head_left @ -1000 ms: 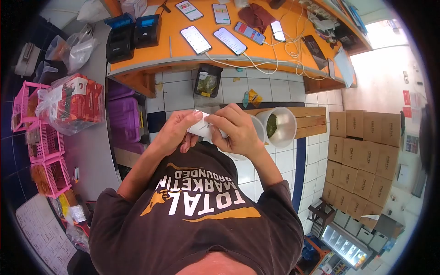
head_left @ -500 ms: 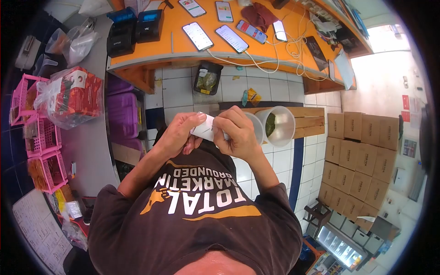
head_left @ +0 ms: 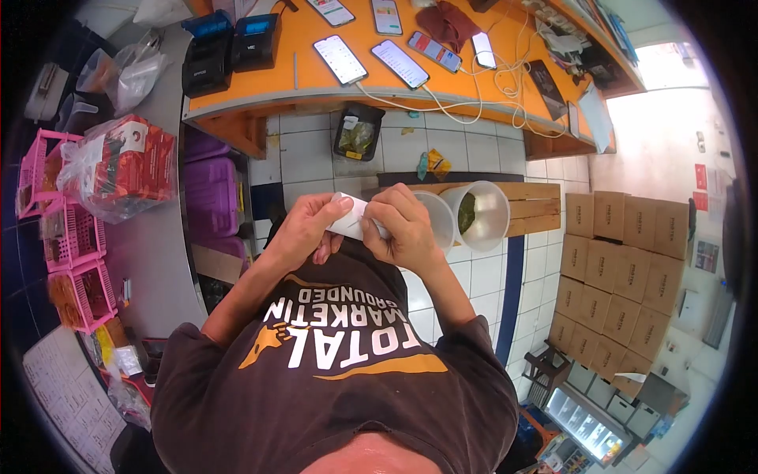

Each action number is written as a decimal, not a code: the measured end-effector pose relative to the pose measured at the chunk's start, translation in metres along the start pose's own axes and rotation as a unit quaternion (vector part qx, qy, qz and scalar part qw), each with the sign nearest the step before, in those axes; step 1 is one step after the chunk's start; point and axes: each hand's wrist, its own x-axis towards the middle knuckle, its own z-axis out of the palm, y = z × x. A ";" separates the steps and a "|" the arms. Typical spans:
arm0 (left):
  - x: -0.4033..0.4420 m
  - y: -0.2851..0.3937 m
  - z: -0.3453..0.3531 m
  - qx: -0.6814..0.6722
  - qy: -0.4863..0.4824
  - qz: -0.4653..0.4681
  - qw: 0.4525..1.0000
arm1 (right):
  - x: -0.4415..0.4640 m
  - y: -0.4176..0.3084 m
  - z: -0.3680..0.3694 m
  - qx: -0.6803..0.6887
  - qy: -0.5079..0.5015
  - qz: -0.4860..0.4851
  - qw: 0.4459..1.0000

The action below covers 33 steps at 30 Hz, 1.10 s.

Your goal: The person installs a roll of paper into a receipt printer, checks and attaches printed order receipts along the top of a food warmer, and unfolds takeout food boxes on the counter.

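Note:
In front of my shirt a small white piece of what looks like paper (head_left: pixel 347 218), with a few dark marks, is held between both hands. My left hand (head_left: pixel 310 227) is closed on its left end, the thumb lying on top. My right hand (head_left: pixel 401 225) pinches its right side with bent fingers that partly cover it. Just beyond my right hand stand two clear plastic tubs; the right tub (head_left: pixel 493 213) has something dark green inside, while the nearer tub (head_left: pixel 439 217) is partly hidden by the hand.
Ahead, an orange desk (head_left: pixel 316 88) carries several phones, white cables (head_left: pixel 466 118) and black printers (head_left: pixel 257 43). A black container (head_left: pixel 359 134) sits on the tiled floor. Stacked cartons (head_left: pixel 620 276) rise at right. At left are a grey counter (head_left: pixel 154 261), pink baskets (head_left: pixel 79 237) and a bagged red box (head_left: pixel 134 162).
The fingers of my right hand have shifted slightly on the white paper, and a little more of it shows. Both hands stay in nearly the same place.

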 end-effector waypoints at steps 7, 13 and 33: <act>-0.001 0.009 -0.002 0.060 0.014 0.030 0.998 | 0.015 -0.011 -0.018 0.005 -0.008 0.038 0.999; -0.004 0.017 0.001 0.152 0.039 0.055 0.986 | 0.026 -0.017 -0.045 0.011 -0.150 0.087 0.985; -0.011 0.032 -0.006 0.217 0.031 0.068 0.973 | 0.045 -0.027 -0.032 -0.085 -0.210 -0.032 0.973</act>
